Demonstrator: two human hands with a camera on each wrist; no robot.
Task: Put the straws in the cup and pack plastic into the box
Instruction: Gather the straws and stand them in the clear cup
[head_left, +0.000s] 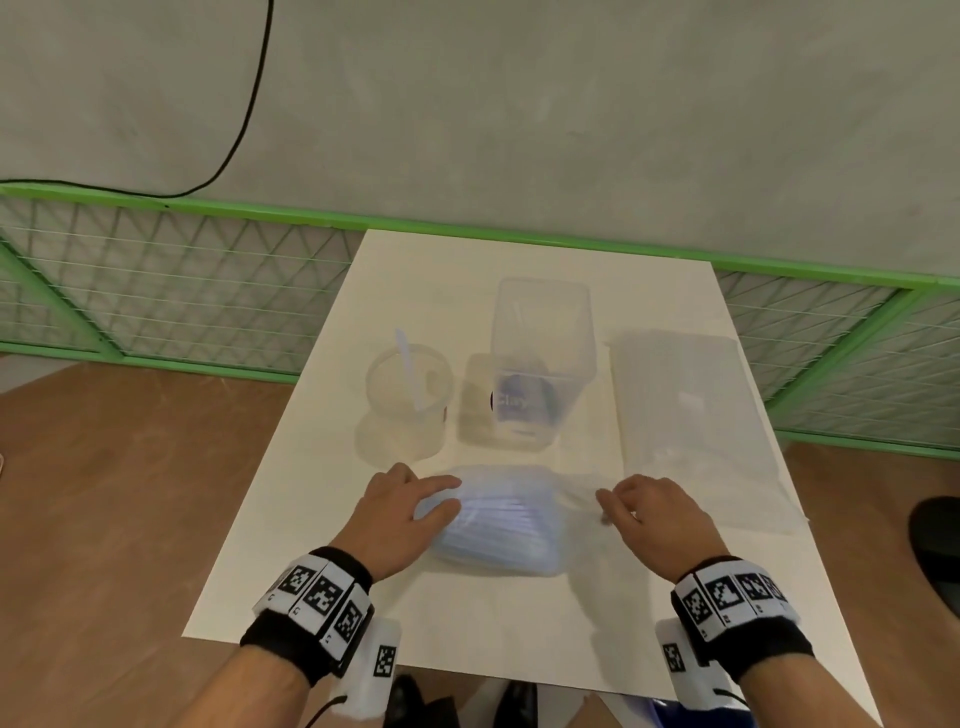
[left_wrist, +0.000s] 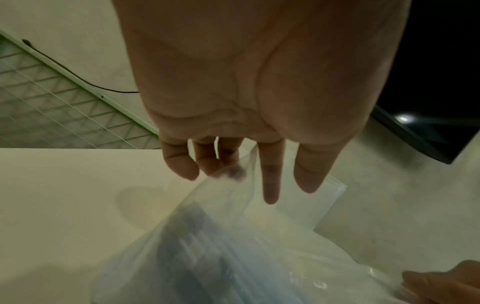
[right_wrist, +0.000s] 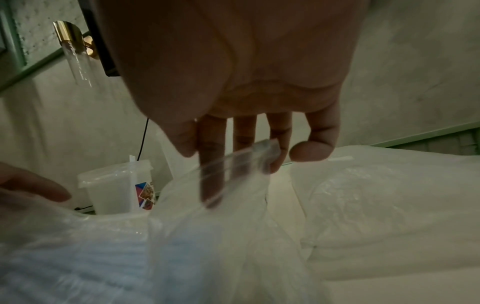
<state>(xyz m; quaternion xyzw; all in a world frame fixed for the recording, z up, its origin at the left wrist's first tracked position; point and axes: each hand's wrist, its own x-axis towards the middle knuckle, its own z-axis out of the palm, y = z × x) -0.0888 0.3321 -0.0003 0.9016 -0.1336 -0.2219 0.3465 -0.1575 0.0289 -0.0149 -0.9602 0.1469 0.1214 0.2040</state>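
A clear bag of pale blue straws (head_left: 498, 522) lies at the near middle of the white table (head_left: 322, 545). My left hand (head_left: 441, 496) rests on its left end with the fingers fairly straight (left_wrist: 270, 185). My right hand (head_left: 610, 506) pinches the bag's clear open edge (right_wrist: 259, 153) at its right end and lifts it a little. Behind the bag stands a clear cup (head_left: 405, 395) with one straw (head_left: 408, 369) in it, also seen in the right wrist view (right_wrist: 114, 191). Right of the cup is a clear box (head_left: 540, 358).
A flat stack of clear plastic (head_left: 691, 415) lies on the table's right side, beside my right hand (right_wrist: 376, 195). A green mesh fence (head_left: 171, 291) runs behind the table, with a black cable (head_left: 244, 119) on the wall. Wooden floor lies on the left.
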